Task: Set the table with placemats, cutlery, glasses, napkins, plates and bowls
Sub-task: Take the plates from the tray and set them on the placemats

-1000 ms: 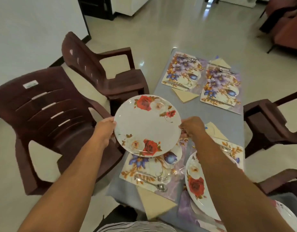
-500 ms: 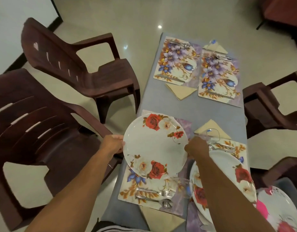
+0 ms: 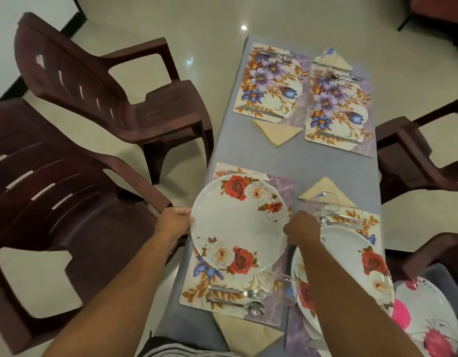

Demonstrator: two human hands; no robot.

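A white plate with red roses is over the near left floral placemat, close to or on it; I cannot tell which. My left hand grips its left rim and my right hand grips its right rim. A fork and spoon lie on that placemat's near end, next to a clear glass. A second rose plate lies on the near right placemat, partly hidden by my right arm. Beige napkins sit beside the mats.
Two far placemats carry cutlery, with a napkin between. Dark brown plastic chairs stand on both sides of the narrow grey table. A plate with pink flowers lies at the lower right.
Both hands have lowered the rose plate toward me and down over the near left placemat. The view has tilted downward, bringing the near right plate and the pink plate into sight.
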